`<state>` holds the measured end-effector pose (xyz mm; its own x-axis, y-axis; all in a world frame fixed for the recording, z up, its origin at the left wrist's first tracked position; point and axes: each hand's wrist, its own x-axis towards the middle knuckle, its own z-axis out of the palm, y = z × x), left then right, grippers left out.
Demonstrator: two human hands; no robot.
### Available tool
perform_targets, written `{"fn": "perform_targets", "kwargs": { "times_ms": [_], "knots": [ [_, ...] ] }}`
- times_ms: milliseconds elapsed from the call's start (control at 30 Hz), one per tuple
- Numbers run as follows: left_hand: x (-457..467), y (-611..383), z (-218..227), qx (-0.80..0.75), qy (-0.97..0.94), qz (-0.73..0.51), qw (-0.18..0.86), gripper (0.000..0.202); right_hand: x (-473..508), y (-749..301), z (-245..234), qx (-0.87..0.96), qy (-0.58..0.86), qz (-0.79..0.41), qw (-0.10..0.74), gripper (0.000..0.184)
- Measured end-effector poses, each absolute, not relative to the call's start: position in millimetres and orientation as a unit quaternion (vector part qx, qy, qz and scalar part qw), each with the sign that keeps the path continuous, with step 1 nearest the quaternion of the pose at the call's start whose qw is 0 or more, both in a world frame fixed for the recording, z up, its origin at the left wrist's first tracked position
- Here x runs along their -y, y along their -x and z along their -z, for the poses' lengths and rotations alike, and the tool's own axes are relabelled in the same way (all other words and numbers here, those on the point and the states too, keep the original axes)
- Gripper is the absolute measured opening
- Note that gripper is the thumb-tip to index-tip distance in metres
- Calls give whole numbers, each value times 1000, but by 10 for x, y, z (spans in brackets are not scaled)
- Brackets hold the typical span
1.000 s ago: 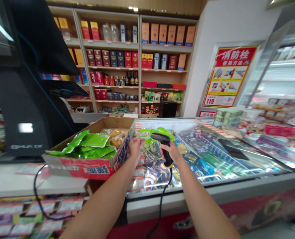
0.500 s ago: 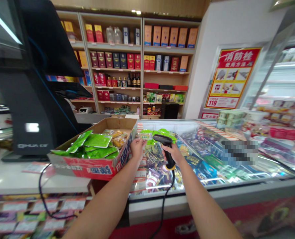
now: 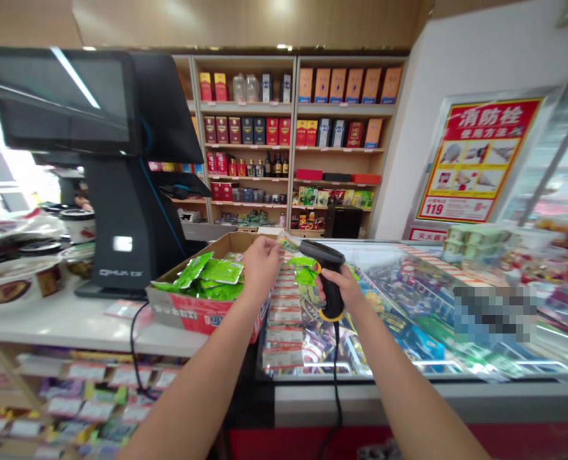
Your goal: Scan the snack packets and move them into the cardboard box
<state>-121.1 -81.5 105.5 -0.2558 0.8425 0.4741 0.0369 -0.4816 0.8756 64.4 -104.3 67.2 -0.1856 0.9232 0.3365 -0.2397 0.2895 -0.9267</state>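
Observation:
My right hand [image 3: 344,285] is closed around the grip of a black barcode scanner [image 3: 329,262] with yellow trim; its cable hangs down over the counter front. The scanner's head points left. Between its head and my left hand [image 3: 262,259] is a small clear and green packet [image 3: 288,244], pinched in the left fingertips. Below and left of that hand stands an open cardboard box [image 3: 183,313] holding green snack bags [image 3: 216,271]. More green bags [image 3: 305,271] lie on the glass freezer top, behind and below the scanner.
A black cash register [image 3: 130,217] stands on the white counter [image 3: 58,322] at left. The glass-topped freezer [image 3: 322,348] fills the right, with stacked green tubs [image 3: 470,243] on it. Shelves of boxed bottles [image 3: 293,108] line the back wall. A cable hangs by the counter edge.
The view has swung left, so the scene sits further right and more of the register shows. My left hand has risen with the packet, which is now tilted. The scanner stays in my right hand.

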Motion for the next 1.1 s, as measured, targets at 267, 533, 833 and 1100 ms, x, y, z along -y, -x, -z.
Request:
{"fn": "perform_targets", "kwargs": {
  "times_ms": [267,533,833,1100],
  "knots": [
    [850,2342,-1226,-618,-527,-582,-36,27,940,-92,-811,625,289,-530,495,30],
    [933,1431,-885,-459,-687,-553,-110,32,867,-464,-601,565,349,-498,557,30],
    [136,413,-171,-658,-703,-269,15,46,706,-1097,-19,441,413,-437,666,29],
    [-218,469,266,-689,-631,-346,85,29,730,-1155,-13,455,390,-444,667,29]
  ]
}}
